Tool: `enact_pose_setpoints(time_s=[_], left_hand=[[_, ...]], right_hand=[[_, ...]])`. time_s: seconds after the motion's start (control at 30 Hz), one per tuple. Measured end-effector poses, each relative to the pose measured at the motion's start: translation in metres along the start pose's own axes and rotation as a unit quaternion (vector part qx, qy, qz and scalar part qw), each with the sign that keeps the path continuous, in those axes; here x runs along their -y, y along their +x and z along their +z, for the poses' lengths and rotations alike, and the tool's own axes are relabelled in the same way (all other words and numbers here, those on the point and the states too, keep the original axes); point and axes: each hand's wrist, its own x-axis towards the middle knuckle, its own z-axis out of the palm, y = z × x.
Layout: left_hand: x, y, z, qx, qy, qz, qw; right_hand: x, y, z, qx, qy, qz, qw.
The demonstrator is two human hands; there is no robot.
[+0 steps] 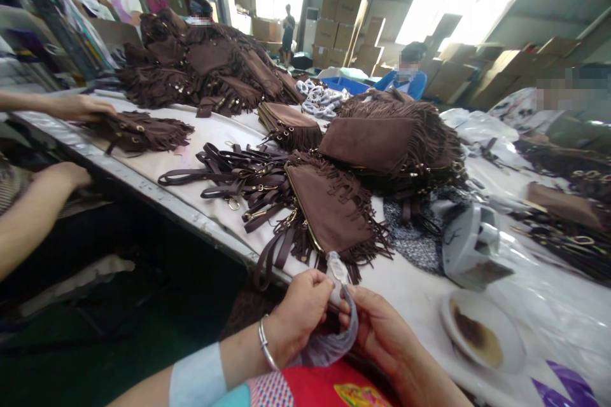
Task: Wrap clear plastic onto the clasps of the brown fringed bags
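Close to my body, at the table's near edge, a looped band wrapped in thin translucent plastic (pixel 352 324) is between my hands. My left hand (pixel 305 302), a metal bangle on its wrist, pinches the wrapped band. My right hand (pixel 377 324) is closed on it just beside. What lies inside the wrapping is hard to make out; it looks like a strap. Just beyond the hands lies a brown fringed bag (pixel 329 203) with a gold zip, touched by the upper end of the wrapping. Dark brown wrist straps (pixel 238 178) with gold clasps are heaped to its left.
Stacked fringed bags (pixel 382 133) stand behind, with a larger heap (pixel 205 57) farther left. Wrapped loops (pixel 322 98) lie between them. A white tape dispenser (pixel 470 245) and a white bowl (pixel 482 331) are at right. At left, a co-worker's hand (pixel 90 107) holds a bag.
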Motion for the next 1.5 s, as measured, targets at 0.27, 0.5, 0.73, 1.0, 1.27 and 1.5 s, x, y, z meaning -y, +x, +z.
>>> enact_pose_setpoints(time_s=[0.27,0.5,0.73,1.0,1.27,1.5], left_hand=[[0.005,-0.001,0.001,0.019,0.057,0.138,0.989],[-0.011,0.004,-0.004,-0.051,0.204,0.177,0.961],[-0.014,0.0,0.001,-0.055,0.29,0.254,0.921],[-0.016,-0.011,-0.004,0.013,0.371,0.404,0.836],[-0.01,-0.002,-0.009,0.028,0.12,0.044,0.991],[-0.012,-0.001,0.016,0.052,0.025,0.008,0.998]], right_hand=[[-0.007,0.004,0.006,-0.082,-0.052,-0.045,0.994],[0.007,0.0,0.012,-0.169,-0.378,-0.144,0.899],[0.007,0.0,0.018,-0.207,-0.64,-0.278,0.686],[0.005,-0.002,0.019,-0.184,-0.606,-0.301,0.713],[0.002,-0.009,0.016,-0.146,-0.468,-0.22,0.844],[-0.008,-0.018,0.012,-0.117,-0.564,-0.291,0.764]])
